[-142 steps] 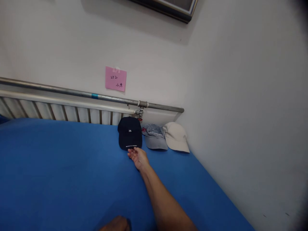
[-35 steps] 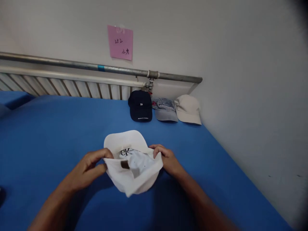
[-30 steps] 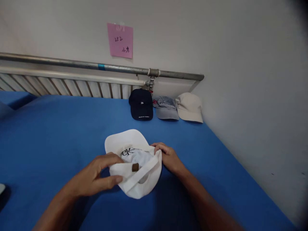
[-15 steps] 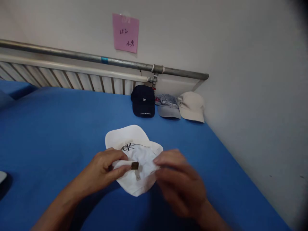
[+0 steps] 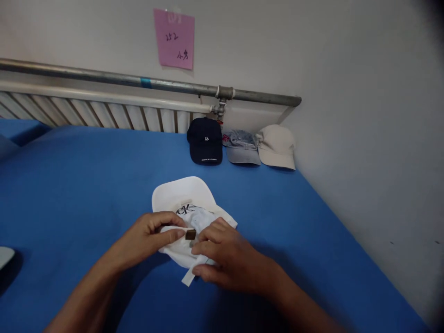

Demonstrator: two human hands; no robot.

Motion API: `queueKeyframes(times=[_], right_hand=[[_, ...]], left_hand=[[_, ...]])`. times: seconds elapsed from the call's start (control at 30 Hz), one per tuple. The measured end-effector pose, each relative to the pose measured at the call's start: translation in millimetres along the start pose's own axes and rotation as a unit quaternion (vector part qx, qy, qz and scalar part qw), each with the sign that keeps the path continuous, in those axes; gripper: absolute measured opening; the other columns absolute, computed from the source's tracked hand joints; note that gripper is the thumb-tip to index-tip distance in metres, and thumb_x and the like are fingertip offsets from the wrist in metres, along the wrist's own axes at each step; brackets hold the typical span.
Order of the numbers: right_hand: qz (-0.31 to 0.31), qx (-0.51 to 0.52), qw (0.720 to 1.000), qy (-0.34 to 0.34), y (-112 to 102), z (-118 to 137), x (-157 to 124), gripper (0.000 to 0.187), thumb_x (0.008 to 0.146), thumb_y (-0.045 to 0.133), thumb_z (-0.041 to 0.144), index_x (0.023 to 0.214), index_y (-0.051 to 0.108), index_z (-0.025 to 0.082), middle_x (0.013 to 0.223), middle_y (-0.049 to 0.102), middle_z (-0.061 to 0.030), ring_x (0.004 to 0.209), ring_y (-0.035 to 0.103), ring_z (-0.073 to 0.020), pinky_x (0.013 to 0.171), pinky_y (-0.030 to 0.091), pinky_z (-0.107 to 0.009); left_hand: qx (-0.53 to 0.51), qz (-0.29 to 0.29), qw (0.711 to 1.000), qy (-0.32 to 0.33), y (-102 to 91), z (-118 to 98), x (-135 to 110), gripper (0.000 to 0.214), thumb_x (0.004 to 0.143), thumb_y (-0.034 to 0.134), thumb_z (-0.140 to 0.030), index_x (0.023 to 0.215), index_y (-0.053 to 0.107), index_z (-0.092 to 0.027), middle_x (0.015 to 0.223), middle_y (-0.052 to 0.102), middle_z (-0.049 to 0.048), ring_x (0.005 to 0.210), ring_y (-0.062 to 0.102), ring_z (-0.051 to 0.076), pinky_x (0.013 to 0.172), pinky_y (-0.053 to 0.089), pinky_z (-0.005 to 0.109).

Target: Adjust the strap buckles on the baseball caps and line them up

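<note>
A white baseball cap point(image 5: 183, 192) with black letters on its crown lies on the blue surface, brim pointing away from me. My left hand point(image 5: 152, 236) pinches the cap's left strap end, which carries a brass-coloured buckle point(image 5: 190, 234). The fingers of my right hand point(image 5: 225, 252) are closed on the loose white strap point(image 5: 189, 276) on the cap's other side. That strap's free end pokes out past my right thumb, toward me and to the left. My right hand covers part of the cap's back and side.
A navy cap point(image 5: 205, 141), a grey-blue cap point(image 5: 242, 147) and a beige cap point(image 5: 276, 146) stand in a row at the back of the blue surface point(image 5: 86, 194). Behind them run a metal pipe point(image 5: 104, 76) and a radiator point(image 5: 135, 118). A white object's edge point(image 5: 5, 256) shows at far left.
My right hand has moved left and inward from the cap's right side, closer to the buckle. The strap end now shows below its fingers. My left hand keeps its pinch.
</note>
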State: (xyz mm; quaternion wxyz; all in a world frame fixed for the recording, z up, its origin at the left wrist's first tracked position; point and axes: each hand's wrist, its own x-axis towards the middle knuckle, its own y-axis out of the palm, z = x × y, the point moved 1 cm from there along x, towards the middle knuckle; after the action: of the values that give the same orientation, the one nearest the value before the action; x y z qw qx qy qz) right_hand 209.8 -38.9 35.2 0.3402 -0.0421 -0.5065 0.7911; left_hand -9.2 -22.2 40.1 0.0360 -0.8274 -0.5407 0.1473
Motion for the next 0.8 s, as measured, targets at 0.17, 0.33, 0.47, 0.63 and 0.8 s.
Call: queueKeyframes(times=[0.17,0.33,0.47,0.63,0.8], right_hand=[[-0.029,0.063,0.998,-0.009,-4.1,-1.3,-0.1,0.01,0.086,0.063,0.028,0.084,0.066,0.019,0.091,0.064,-0.0029,0.084,0.056,-0.0148,0.083,0.041,-0.032],[-0.155,0.21,0.96,0.101,-7.9,-5.6,-2.8,0.011,0.09,0.058,0.027,0.083,0.062,0.019,0.084,0.066,-0.0006,0.08,0.06,-0.0128,0.076,0.045,-0.026],[-0.203,0.279,0.912,0.221,1.8,-9.7,-3.7,0.016,0.092,0.05,0.03,0.08,0.057,0.02,0.07,0.061,0.0025,0.06,0.054,-0.0101,0.059,0.041,-0.022],[-0.166,0.295,0.908,0.245,15.8,-9.1,-0.4,0.014,0.091,0.049,0.028,0.082,0.056,0.02,0.066,0.06,0.0033,0.058,0.051,-0.0096,0.061,0.04,-0.023],[-0.184,0.374,0.866,0.276,19.4,-9.9,2.5,0.013,0.087,0.052,0.031,0.08,0.056,0.02,0.064,0.057,0.0041,0.054,0.047,-0.0091,0.057,0.037,-0.023]], left_hand=[[-0.083,-0.022,0.995,-0.046,-4.1,6.8,1.6,0.022,0.073,0.071,-0.038,0.077,0.073,-0.017,0.065,0.06,0.0029,0.056,0.049,0.012,0.051,0.038,0.02],[-0.102,0.004,0.993,-0.062,-4.8,6.9,1.7,0.021,0.071,0.071,-0.034,0.082,0.074,-0.016,0.069,0.061,0.0041,0.058,0.05,0.013,0.053,0.038,0.021],[-0.079,0.019,0.994,-0.075,-0.3,1.2,0.5,0.019,0.067,0.067,-0.028,0.08,0.073,-0.015,0.064,0.058,0.002,0.054,0.045,0.011,0.049,0.033,0.02],[-0.043,0.016,0.996,-0.075,6.9,-2.8,1.2,0.019,0.074,0.061,-0.03,0.079,0.069,-0.014,0.061,0.052,-0.0014,0.052,0.041,0.009,0.048,0.029,0.019],[-0.048,0.013,0.996,-0.077,10.2,-2.3,2.5,0.029,0.075,0.066,-0.04,0.077,0.065,-0.012,0.061,0.05,-0.0021,0.052,0.038,0.007,0.048,0.028,0.019]])
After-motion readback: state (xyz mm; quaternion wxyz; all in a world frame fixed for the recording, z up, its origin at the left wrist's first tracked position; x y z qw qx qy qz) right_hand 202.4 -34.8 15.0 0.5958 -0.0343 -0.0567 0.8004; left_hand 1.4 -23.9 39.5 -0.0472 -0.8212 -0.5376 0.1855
